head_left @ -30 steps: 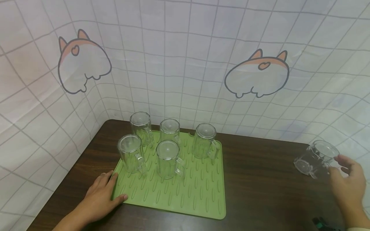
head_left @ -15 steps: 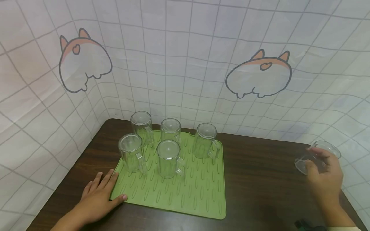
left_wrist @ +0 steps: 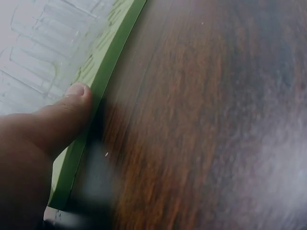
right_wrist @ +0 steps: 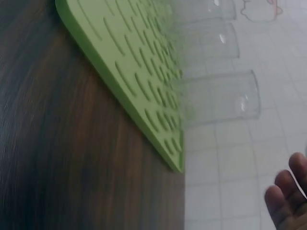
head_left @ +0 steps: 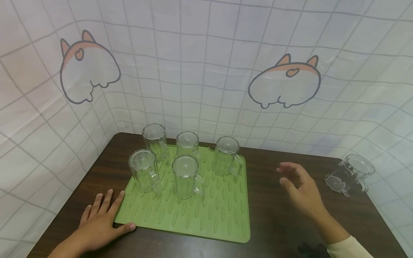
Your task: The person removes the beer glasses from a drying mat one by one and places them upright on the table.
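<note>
- Standing on a green, rectangular, rubbery-looking mat [head_left: 219, 224]: five clear glass handled mugs [head_left: 185, 182], seemingly inverted; this share looks done.
- Remaining, by judgement: one clear glass handled mug [head_left: 350, 175], on the dark brown wood-grain table [head_left: 274, 222], well right of the mat.
- Left hand [head_left: 100, 225]: fingers spread, thumb on mat edge, grasping nothing.
- Right hand [head_left: 304, 191]: empty, fingers loosely bent, between mat and lone mug.

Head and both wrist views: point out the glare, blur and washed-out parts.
Head view: mugs and mat fairly clear, a dark object at the bottom edge too blurred to name; left wrist view: pale glare on the table at lower right, mugs faint at upper left; right wrist view: table grain smeared, mugs washed out against the pale wall.
</note>
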Demonstrator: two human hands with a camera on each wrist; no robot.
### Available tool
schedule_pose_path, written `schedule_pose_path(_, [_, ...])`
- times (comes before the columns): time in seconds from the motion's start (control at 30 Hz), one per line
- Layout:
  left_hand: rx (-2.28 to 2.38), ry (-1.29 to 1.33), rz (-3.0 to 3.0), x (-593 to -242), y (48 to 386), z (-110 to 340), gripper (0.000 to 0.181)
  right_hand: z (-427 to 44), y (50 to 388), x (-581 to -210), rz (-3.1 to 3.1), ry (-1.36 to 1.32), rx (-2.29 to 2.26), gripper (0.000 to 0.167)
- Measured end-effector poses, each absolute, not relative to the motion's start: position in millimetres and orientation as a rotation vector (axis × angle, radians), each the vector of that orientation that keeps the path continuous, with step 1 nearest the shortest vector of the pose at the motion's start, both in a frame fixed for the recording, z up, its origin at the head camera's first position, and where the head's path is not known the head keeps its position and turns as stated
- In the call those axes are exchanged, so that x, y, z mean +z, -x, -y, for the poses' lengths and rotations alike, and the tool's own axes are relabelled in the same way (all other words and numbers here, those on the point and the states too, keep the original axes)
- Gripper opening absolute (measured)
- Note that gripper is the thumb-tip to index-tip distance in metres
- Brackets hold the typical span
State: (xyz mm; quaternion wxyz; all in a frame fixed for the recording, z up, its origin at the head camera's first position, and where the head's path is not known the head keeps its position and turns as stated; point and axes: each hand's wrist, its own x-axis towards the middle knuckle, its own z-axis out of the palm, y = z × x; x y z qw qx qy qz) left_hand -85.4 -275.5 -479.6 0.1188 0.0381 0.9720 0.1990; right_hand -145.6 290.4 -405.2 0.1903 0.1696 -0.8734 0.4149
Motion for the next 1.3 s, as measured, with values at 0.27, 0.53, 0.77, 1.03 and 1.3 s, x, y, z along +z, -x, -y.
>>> schedule_pose_path(0.27, [0.58, -0.104, -2.847, -482.3, 86.9, 277.0, 0.125, -261.6, 154.3, -419.5, 2.562, -0.553, 1.396, 0.033])
schedule_pose_path(0.53, [0.594, -0.089, -2.841, -483.3, 86.7, 277.5, 0.123, -240.7, 158.9, -422.8, 2.546, -0.671, 1.53, 0.032])
schedule_pose_path(0.77, [0.602, -0.074, -2.838, -483.9, 84.9, 278.0, 0.124, -219.2, 162.2, -425.4, 2.561, -0.8, 1.56, 0.034])
schedule_pose_path(1.03, [0.631, -0.067, -2.826, -483.3, 83.8, 277.1, 0.123, -197.2, 164.4, -426.6, 2.592, -0.856, 1.558, 0.034])
schedule_pose_path(1.3, [0.618, -0.077, -2.835, -483.3, 85.1, 279.1, 0.122, -180.6, 165.8, -427.4, 2.649, -0.856, 1.588, 0.034])
